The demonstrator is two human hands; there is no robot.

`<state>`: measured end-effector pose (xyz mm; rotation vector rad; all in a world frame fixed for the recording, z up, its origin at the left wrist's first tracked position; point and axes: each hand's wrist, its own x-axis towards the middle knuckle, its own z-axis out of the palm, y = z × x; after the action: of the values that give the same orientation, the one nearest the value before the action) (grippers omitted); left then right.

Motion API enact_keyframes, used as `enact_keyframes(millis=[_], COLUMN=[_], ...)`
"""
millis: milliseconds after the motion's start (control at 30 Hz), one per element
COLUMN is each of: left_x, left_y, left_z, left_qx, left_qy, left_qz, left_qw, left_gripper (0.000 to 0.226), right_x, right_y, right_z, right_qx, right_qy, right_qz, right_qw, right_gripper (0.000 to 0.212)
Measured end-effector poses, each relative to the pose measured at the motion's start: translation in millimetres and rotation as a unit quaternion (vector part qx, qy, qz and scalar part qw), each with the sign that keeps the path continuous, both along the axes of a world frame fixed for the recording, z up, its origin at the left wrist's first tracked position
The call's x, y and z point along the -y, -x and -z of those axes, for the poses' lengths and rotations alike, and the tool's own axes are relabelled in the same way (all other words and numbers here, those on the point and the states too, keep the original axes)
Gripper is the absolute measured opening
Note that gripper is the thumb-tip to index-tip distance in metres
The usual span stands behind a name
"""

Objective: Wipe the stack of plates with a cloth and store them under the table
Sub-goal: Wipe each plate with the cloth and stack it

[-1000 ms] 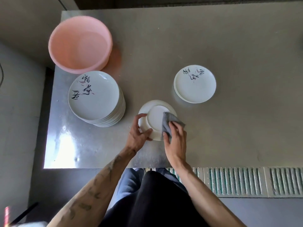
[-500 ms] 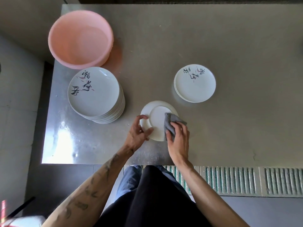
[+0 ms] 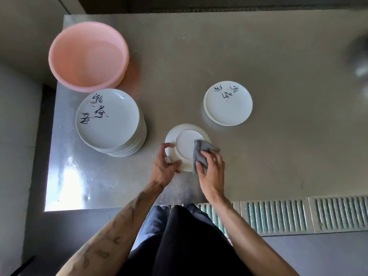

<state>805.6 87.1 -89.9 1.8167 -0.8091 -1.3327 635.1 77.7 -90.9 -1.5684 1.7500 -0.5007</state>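
White porcelain carries the only writing here: black brush-drawn characters with pinkish-grey leaf strokes on the top plate of the tall stack of plates (image 3: 108, 118) and on the top of the short stack of plates (image 3: 229, 104). The characters are too stylised to read with certainty.

Between the two stacks, near the front edge of the stainless steel table (image 3: 258, 56), a single plate (image 3: 185, 144) shows its plain underside with the foot ring up. The left hand (image 3: 165, 170) grips its left rim, thumb and fingers curled round the edge. The right hand (image 3: 212, 172) holds a folded grey cloth (image 3: 201, 152) against the plate's right side, fingers bent over the cloth.

A pink plastic basin (image 3: 87, 56) stands just behind the tall stack, and a metal floor grating (image 3: 278, 214) runs below the table's front edge.
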Motion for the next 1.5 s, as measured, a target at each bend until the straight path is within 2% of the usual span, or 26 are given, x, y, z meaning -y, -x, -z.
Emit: enact_keyframes(millis=[67, 100, 300, 500, 667, 867, 967, 1133, 1200, 1367, 1433, 1500], left_x=[-1.6, -4.2, 1.4, 1.2, 6.3, 2.0, 7.8, 42.9, 60.2, 118.2, 139.9, 158.5], left_y=[2.5, 2.8, -5.6, 5.7, 3.5, 10.9, 8.9, -2.5, -5.7, -0.5, 7.6, 17.6], left_z=[-2.7, -2.9, -2.4, -6.3, -3.6, -3.1, -9.5, -40.5, -53.9, -75.8, -78.7, -77.2], left_qx=[-0.015, -0.026, 0.000, -0.042, -0.053, -0.056, -0.061, -0.045, -0.017, 0.118, 0.227, 0.334], left_qy=[0.005, 0.004, 0.016, 0.015, 0.014, 0.014, 0.046, 0.120, 0.151, 0.208, 0.239, 0.278], left_qz=[0.018, 0.028, 0.002, -0.011, -0.002, -0.017, -0.057, -0.097, -0.075, 0.024, 0.078, 0.123], left_qw=[1.000, 0.999, 1.000, 0.999, 0.999, 0.998, 0.995, 0.987, 0.986, 0.971, 0.941, 0.892], left_gripper=[0.072, 0.076, 0.041, 0.054, 0.032, 0.034, 0.040, 0.046, 0.045, 0.020, 0.012, 0.012], right_x=[-15.0, -19.2, 6.7, -18.1, 5.3, -23.8, -25.9, -6.9, 8.0, 33.8, 39.0, 41.4], right_y=[-11.5, -12.6, 7.3, -9.8, 5.8, -7.0, 3.2, 17.8, 24.2, 33.3, 35.4, 36.5], right_z=[-1.7, -1.4, -3.2, -9.9, -10.4, -19.8, -22.9, -30.5, -31.7, -33.6, -32.8, -32.4], right_qx=[0.002, 0.000, 0.002, 0.012, -0.009, 0.002, 0.025, 0.038, 0.035, 0.027, 0.031, 0.037], right_qy=[0.008, 0.010, -0.024, -0.003, 0.003, 0.037, 0.045, 0.047, 0.042, 0.044, 0.039, 0.035], right_qz=[0.014, 0.014, -0.004, 0.027, 0.015, -0.020, -0.025, 0.061, 0.070, 0.075, 0.079, 0.078], right_qw=[1.000, 1.000, 1.000, 1.000, 1.000, 0.999, 0.998, 0.996, 0.996, 0.996, 0.996, 0.996], right_gripper=[0.038, 0.037, 0.039, 0.031, 0.028, 0.023, 0.020, 0.023, 0.023, 0.024, 0.024, 0.024])
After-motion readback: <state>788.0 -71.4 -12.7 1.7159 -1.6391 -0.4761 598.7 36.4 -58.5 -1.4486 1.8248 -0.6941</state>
